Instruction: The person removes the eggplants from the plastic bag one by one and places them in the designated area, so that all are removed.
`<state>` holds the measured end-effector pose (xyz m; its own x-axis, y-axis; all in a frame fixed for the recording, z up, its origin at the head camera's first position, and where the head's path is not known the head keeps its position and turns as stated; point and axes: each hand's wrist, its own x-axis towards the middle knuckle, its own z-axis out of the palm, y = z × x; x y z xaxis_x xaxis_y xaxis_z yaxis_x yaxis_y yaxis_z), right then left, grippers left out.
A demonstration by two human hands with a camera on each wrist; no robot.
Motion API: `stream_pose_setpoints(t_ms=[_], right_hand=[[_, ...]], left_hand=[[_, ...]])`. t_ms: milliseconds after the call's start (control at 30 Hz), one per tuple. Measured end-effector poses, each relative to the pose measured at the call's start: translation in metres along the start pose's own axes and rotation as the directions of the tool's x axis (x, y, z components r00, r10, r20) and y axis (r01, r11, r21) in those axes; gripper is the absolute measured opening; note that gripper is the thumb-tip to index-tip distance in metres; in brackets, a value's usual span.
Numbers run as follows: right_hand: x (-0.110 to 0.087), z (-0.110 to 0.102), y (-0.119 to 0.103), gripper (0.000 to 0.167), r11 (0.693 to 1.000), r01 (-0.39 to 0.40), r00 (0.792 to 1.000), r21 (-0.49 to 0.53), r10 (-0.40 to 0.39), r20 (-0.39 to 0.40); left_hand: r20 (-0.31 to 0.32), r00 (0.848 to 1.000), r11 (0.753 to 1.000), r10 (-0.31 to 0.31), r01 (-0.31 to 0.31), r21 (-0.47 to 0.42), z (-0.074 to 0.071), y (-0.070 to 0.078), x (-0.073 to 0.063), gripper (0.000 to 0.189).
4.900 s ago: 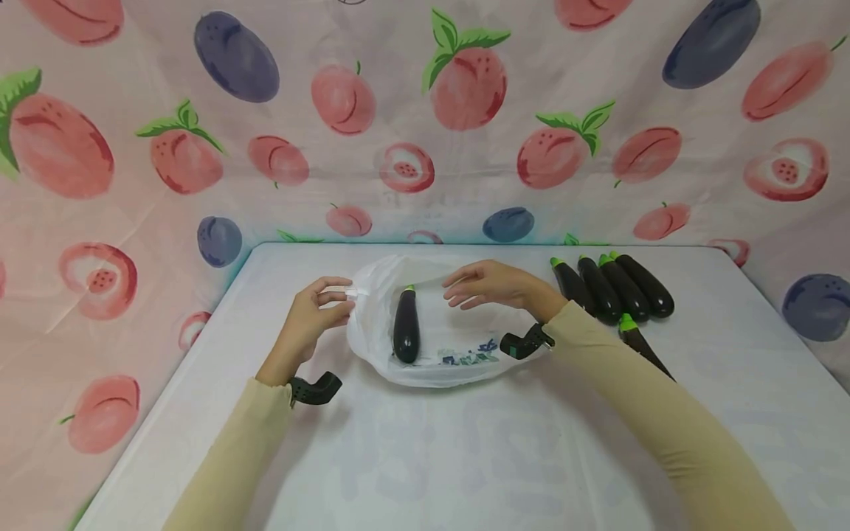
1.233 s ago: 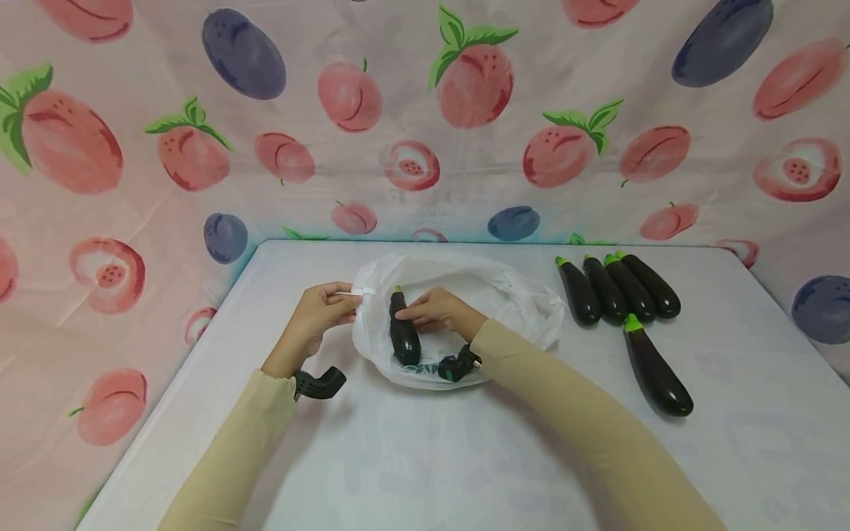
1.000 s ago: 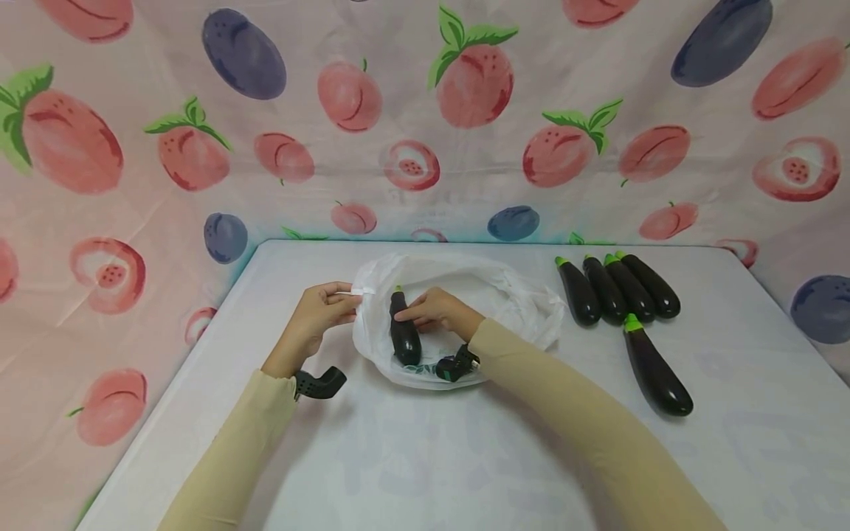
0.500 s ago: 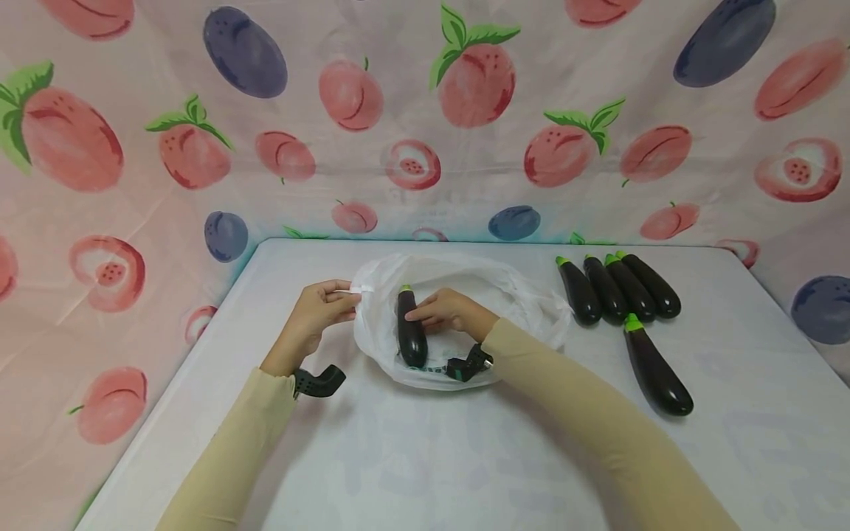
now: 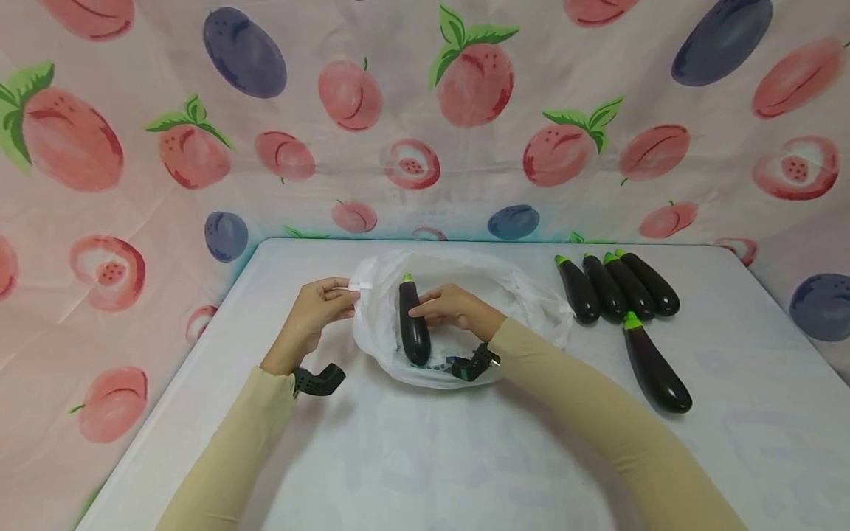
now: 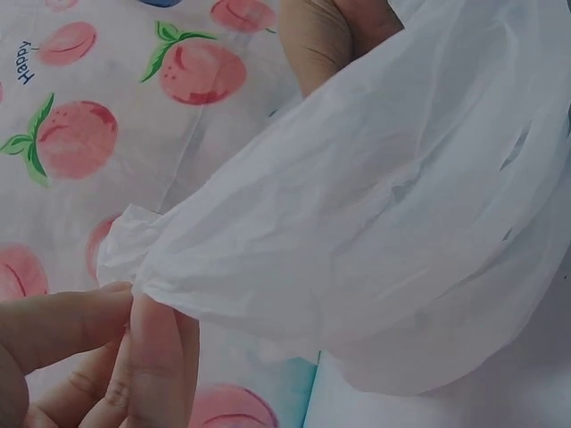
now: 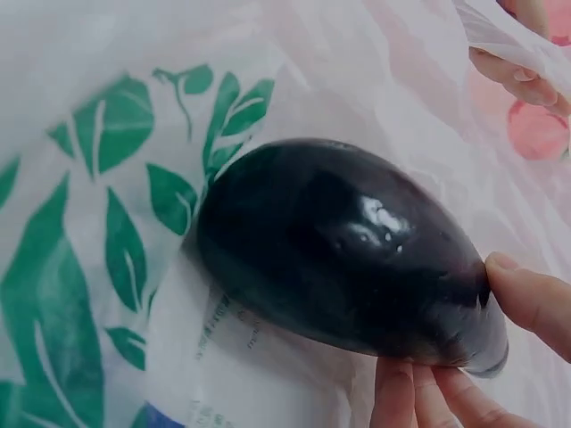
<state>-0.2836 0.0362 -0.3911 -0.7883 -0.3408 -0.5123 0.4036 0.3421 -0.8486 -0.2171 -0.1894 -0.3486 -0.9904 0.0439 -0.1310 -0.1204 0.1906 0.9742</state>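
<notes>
A white plastic bag (image 5: 524, 284) lies with its mouth spread toward me. My left hand (image 5: 308, 321) pinches the bag's left rim between thumb and fingers, and in the left wrist view the film (image 6: 312, 223) bunches at those fingertips. Inside the bag, my right hand (image 5: 461, 310) grips a dark eggplant (image 5: 413, 332) with a bright green stem end. Thumb on one side and fingers on the other hold it near its narrow end in the right wrist view, where the glossy eggplant (image 7: 330, 250) covers part of the bag's green leaf print (image 7: 125, 134).
Right of the bag, several more eggplants (image 5: 604, 287) lie side by side near the table's back edge. One other eggplant (image 5: 657, 369) lies in front of them, its stem end close to the row. Behind the white table (image 5: 398, 457) hangs a peach-print cloth (image 5: 465, 169).
My right hand, loose above the bag at first, has come down and taken hold of the eggplant inside. Lately it shifts the eggplant slightly right. My left hand keeps the rim.
</notes>
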Motion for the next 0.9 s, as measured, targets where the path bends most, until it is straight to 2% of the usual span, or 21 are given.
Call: stream_pose_setpoints(t_ms=[333,600,900], right_hand=[[-0.004,-0.008,-0.002,0.052,0.999,0.029,0.999,0.036,-0.030,0.017],[-0.006,-0.016,0.002,0.052,0.999,0.039,0.996,0.027,-0.041,0.074],[-0.010,-0.023,0.011,0.056,0.993,0.107,0.981,0.039,-0.112,0.156]], left_hand=[[-0.002,1.000,1.000,0.008,-0.008,-0.009,-0.001,0.001,0.000,0.040],[-0.006,1.000,1.000,0.016,-0.016,-0.024,-0.001,0.000,0.001,0.039],[-0.011,1.000,0.999,0.014,-0.015,-0.041,0.000,-0.001,0.001,0.038]])
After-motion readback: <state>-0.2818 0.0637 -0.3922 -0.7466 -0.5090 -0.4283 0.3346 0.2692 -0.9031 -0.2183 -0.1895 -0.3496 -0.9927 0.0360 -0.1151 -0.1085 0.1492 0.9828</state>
